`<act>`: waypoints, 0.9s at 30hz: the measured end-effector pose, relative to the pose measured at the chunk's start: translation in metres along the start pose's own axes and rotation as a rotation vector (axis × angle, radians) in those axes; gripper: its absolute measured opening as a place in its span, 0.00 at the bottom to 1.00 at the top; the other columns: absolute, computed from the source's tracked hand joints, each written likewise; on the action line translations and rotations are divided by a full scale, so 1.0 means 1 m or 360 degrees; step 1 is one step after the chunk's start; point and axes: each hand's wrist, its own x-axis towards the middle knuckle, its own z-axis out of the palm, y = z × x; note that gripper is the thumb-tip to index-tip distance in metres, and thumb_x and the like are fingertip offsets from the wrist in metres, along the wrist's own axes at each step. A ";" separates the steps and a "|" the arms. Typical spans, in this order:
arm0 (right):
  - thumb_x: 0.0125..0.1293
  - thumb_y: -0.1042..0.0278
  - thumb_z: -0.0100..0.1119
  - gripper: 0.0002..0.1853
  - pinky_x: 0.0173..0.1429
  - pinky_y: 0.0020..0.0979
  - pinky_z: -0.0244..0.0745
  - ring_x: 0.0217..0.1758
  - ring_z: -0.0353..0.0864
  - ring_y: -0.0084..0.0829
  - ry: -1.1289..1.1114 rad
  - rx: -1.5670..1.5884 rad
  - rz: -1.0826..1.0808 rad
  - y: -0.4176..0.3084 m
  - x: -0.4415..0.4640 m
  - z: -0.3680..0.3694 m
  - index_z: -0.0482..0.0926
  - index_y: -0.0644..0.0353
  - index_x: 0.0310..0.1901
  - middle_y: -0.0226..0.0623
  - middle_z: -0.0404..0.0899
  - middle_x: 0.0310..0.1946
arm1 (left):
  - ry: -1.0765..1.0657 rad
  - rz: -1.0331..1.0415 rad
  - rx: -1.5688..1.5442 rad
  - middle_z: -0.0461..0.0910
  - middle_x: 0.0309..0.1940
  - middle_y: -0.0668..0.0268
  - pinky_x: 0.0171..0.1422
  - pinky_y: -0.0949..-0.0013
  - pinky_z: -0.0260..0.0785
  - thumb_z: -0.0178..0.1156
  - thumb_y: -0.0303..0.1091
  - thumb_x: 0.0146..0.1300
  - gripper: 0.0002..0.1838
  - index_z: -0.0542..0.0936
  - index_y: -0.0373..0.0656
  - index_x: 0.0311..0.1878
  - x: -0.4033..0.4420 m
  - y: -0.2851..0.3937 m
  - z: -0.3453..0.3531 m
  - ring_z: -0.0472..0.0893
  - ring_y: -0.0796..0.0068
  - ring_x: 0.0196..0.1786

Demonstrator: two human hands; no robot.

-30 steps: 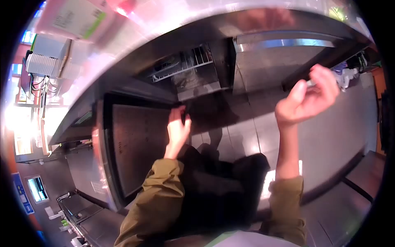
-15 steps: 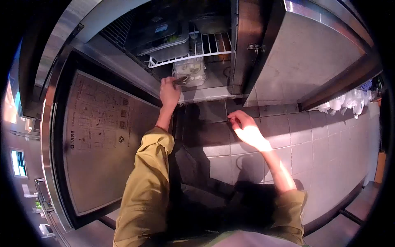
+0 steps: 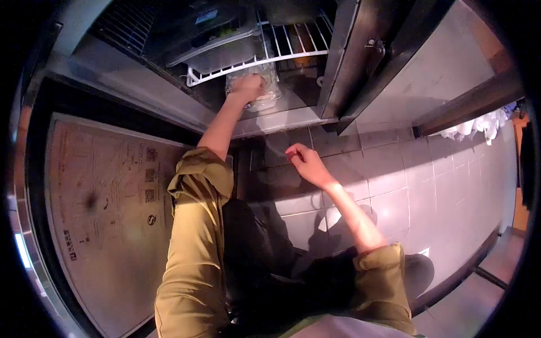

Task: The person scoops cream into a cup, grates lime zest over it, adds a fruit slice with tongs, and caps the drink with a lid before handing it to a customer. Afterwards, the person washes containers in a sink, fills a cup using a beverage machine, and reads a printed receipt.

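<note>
Inside an open under-counter fridge, my left hand [image 3: 248, 87] reaches below the white wire shelf [image 3: 265, 62]. It is at a clear plastic container [image 3: 269, 102] on the fridge floor, and its fingertips are hidden. My right hand [image 3: 308, 163] hangs over the floor tiles in front of the fridge, its fingers curled together. Whether anything small is between them cannot be made out. On the shelf above my left hand is a lidded clear tub [image 3: 220, 56].
The fridge door [image 3: 112, 214], with a printed sheet on its inner face, stands open at the left. Another open door [image 3: 417, 73] is at the right. White plastic bags [image 3: 479, 128] lie at the far right. Grey tiles [image 3: 389, 174] cover the floor.
The view has come down and closer to the fridge. My left hand has moved from outside the fridge into it, to the clear container. My right hand has moved lower and left, towards the fridge.
</note>
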 end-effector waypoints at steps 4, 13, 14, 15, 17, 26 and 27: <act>0.58 0.72 0.50 0.08 0.38 0.32 0.71 0.30 0.78 0.36 0.0075 0.0078 0.0090 0.013 0.002 -0.002 0.76 0.63 0.38 0.44 0.79 0.29 | -0.0070 0.0187 0.0385 0.80 0.38 0.58 0.47 0.57 0.72 0.58 0.39 0.49 0.11 0.81 0.50 0.36 0.006 0.008 -0.004 0.79 0.56 0.43; 0.64 0.66 0.47 0.12 0.36 0.32 0.75 0.31 0.80 0.32 -0.0047 0.0626 0.0659 0.006 0.076 0.045 0.74 0.63 0.43 0.39 0.80 0.27 | 0.0734 -0.0121 -0.0173 0.79 0.32 0.57 0.42 0.57 0.70 0.56 0.40 0.52 0.12 0.80 0.48 0.38 -0.036 0.001 -0.026 0.79 0.56 0.38; 0.65 0.63 0.46 0.14 0.36 0.33 0.76 0.31 0.80 0.32 -0.0018 0.0848 0.0800 -0.001 0.092 0.057 0.71 0.63 0.46 0.39 0.79 0.29 | 0.0934 -0.0020 -0.0188 0.79 0.31 0.57 0.42 0.56 0.70 0.56 0.40 0.52 0.12 0.80 0.48 0.38 -0.034 -0.007 -0.019 0.78 0.54 0.37; 0.66 0.59 0.45 0.17 0.35 0.33 0.77 0.31 0.80 0.32 0.0001 0.1067 0.0936 -0.009 0.107 0.069 0.68 0.62 0.49 0.38 0.79 0.30 | 0.1087 0.0055 -0.0187 0.78 0.32 0.56 0.42 0.55 0.69 0.56 0.39 0.53 0.11 0.80 0.47 0.37 -0.034 -0.011 -0.016 0.77 0.53 0.37; 0.66 0.54 0.43 0.20 0.36 0.35 0.78 0.31 0.80 0.34 0.0020 0.1388 0.0971 -0.022 0.134 0.091 0.65 0.63 0.50 0.41 0.77 0.32 | 0.1112 0.0093 -0.0184 0.79 0.38 0.53 0.46 0.56 0.69 0.54 0.45 0.56 0.16 0.80 0.47 0.43 -0.030 -0.021 -0.011 0.77 0.51 0.42; 0.66 0.51 0.41 0.21 0.36 0.37 0.79 0.34 0.80 0.41 0.0333 0.1511 0.1217 -0.038 0.194 0.086 0.67 0.64 0.48 0.48 0.75 0.37 | 0.1013 -0.0069 -0.0204 0.76 0.40 0.48 0.50 0.53 0.66 0.51 0.42 0.60 0.17 0.77 0.40 0.44 -0.035 -0.030 -0.018 0.75 0.45 0.43; 0.66 0.52 0.42 0.21 0.36 0.37 0.79 0.35 0.80 0.41 0.0388 0.1410 0.1227 -0.044 0.195 0.077 0.67 0.64 0.48 0.48 0.75 0.37 | 0.1041 -0.0057 -0.0177 0.76 0.40 0.49 0.50 0.53 0.66 0.51 0.41 0.59 0.16 0.77 0.41 0.43 -0.035 -0.031 -0.017 0.75 0.46 0.43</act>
